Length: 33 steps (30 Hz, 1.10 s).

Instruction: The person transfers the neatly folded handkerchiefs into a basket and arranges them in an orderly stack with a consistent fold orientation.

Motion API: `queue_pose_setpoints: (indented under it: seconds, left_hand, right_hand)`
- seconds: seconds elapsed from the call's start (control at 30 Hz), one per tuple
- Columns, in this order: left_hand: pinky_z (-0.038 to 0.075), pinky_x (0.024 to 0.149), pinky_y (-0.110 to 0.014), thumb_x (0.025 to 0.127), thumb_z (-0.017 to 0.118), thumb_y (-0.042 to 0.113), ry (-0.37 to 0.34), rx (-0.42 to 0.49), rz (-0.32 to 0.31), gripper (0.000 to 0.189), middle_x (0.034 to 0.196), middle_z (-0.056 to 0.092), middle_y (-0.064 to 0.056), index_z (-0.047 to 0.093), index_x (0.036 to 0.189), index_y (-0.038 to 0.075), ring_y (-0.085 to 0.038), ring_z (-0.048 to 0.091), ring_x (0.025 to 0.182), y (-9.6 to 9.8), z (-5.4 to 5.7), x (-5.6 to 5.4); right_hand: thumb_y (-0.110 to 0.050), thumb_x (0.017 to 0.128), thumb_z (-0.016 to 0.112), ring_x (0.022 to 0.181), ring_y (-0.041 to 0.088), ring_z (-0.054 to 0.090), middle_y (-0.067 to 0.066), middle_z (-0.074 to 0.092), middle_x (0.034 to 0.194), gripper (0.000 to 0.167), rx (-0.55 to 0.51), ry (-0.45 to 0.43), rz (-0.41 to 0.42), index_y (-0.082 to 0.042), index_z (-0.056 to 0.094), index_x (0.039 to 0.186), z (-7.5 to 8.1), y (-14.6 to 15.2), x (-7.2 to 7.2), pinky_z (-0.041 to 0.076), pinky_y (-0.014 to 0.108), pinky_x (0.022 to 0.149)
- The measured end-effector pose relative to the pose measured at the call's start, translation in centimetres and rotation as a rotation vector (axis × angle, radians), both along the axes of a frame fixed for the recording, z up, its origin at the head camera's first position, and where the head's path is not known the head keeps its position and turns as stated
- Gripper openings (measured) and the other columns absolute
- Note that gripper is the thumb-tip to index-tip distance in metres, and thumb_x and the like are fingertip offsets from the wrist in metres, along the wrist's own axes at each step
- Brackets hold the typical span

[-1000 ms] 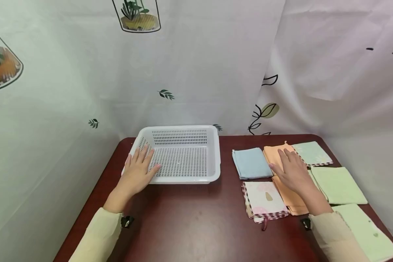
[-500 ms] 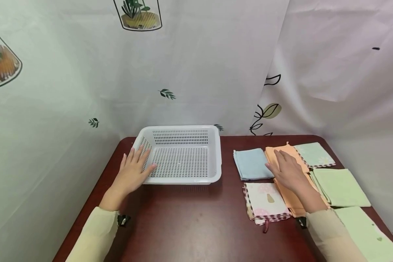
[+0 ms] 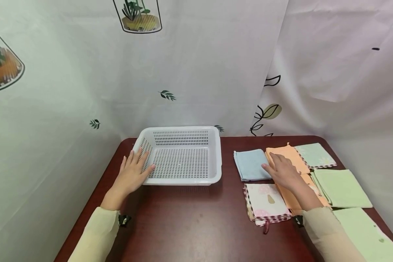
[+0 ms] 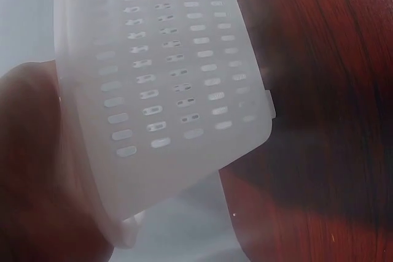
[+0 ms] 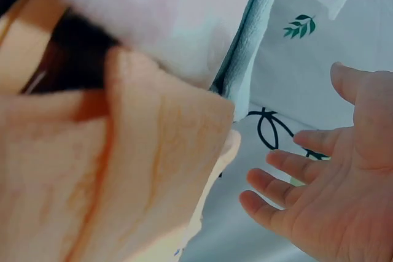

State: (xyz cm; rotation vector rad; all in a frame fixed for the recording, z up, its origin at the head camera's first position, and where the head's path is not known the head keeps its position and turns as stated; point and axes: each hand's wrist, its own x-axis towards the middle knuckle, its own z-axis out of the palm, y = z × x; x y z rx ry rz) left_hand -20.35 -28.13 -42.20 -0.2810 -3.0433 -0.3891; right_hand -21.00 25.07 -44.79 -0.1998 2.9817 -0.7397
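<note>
A white perforated plastic basket (image 3: 182, 180) stands at the back left of the table. My left hand (image 3: 131, 174) lies with straight, spread fingers over its near left corner; in the left wrist view that hand (image 4: 31, 151) is dark against the basket's rim. To the right, my right hand (image 3: 284, 174) hovers over an orange folded towel (image 3: 289, 154), fingers extended, thumb toward a light blue folded towel (image 3: 250, 165). Its palm (image 5: 331, 200) holds nothing in the right wrist view. Another orange towel (image 3: 288, 200) is partly hidden beneath my right wrist.
A white patterned towel (image 3: 263, 196) with checked edging lies in front of the blue one. Along the right edge are a mint towel (image 3: 314, 153) and two light green towels, one behind (image 3: 342, 187) and one in front (image 3: 366, 231). A printed curtain (image 3: 196, 72) hangs behind the table.
My right hand has shifted a little left over the orange towels, toward the blue one. My left hand has drawn slightly left at the basket's corner. The towels and basket stay put.
</note>
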Motion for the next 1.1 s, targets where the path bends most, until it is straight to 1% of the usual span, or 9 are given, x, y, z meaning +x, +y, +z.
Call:
queue_pose_setpoints:
  seconds: [0.07, 0.3, 0.6, 0.87, 1.1]
  left_hand:
    - [0.003, 0.119, -0.068, 0.103, 0.042, 0.057, 0.000, -0.004, 0.002, 0.078, 0.167, 0.015, -0.023, 0.028, 0.160, 0.005, -0.050, 0.005, 0.153, -0.1, -0.1, 0.0]
    - [0.005, 0.119, -0.068, 0.103, 0.043, 0.056, 0.008, -0.006, 0.009, 0.076, 0.166, 0.017, -0.024, 0.031, 0.159, 0.006, -0.049, 0.005, 0.153, -0.2, -0.2, -0.3]
    - [0.003, 0.120, -0.066, 0.103, 0.039, 0.060, -0.037, -0.003, 0.030, 0.080, 0.167, 0.013, -0.024, 0.027, 0.160, 0.006, -0.049, 0.001, 0.153, -0.8, -0.2, -0.4]
    - [0.006, 0.120, -0.067, 0.102, 0.037, 0.062, -0.044, -0.010, 0.030, 0.081, 0.167, 0.013, -0.025, 0.027, 0.160, 0.006, -0.048, 0.001, 0.153, -0.8, -0.3, -0.4]
    - [0.006, 0.121, -0.065, 0.102, 0.037, 0.064, -0.055, -0.016, 0.035, 0.084, 0.167, 0.011, -0.024, 0.025, 0.161, 0.006, -0.047, -0.001, 0.154, -0.8, -0.2, -0.4]
  right_hand:
    - [-0.052, 0.105, 0.044, 0.139, 0.061, 0.023, 0.039, 0.027, 0.153, 0.081, 0.003, -0.005, 0.004, 0.008, 0.024, 0.156, 0.0, -0.1, -0.1, 0.021, 0.079, 0.105]
    - [-0.040, 0.107, 0.048, 0.136, 0.062, 0.027, 0.041, 0.032, 0.150, 0.073, 0.030, 0.000, 0.027, 0.012, 0.027, 0.154, -0.3, -0.6, -0.7, 0.026, 0.075, 0.107]
    - [-0.037, 0.105, 0.051, 0.134, 0.061, 0.031, 0.042, 0.036, 0.147, 0.072, 0.057, -0.024, 0.009, 0.013, 0.031, 0.152, -0.7, -1.1, -1.1, 0.029, 0.074, 0.105]
    - [-0.036, 0.104, 0.052, 0.134, 0.061, 0.034, 0.042, 0.040, 0.145, 0.070, 0.084, -0.059, -0.005, 0.015, 0.034, 0.149, -1.3, -1.3, -1.6, 0.032, 0.071, 0.107]
    - [-0.033, 0.103, 0.055, 0.131, 0.060, 0.036, 0.043, 0.041, 0.143, 0.069, 0.125, -0.086, -0.003, 0.017, 0.035, 0.147, -1.5, -1.6, -2.2, 0.034, 0.069, 0.106]
